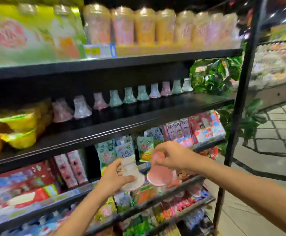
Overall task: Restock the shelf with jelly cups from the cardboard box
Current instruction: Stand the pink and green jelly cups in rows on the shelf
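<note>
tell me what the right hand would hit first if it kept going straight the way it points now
Likely the white jelly cup in the left hand: the right hand, holding a pink jelly cup, points leftward at it, though depth is unclear.

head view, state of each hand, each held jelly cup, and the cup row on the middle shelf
left hand: grips the white jelly cup
white jelly cup: held off the shelf, tilted
right hand: pinches the pink jelly cup from above
pink jelly cup: held off the shelf, tilted, wide end down
row of jelly cups: standing wide end down at the back of the middle shelf, front bare
</note>
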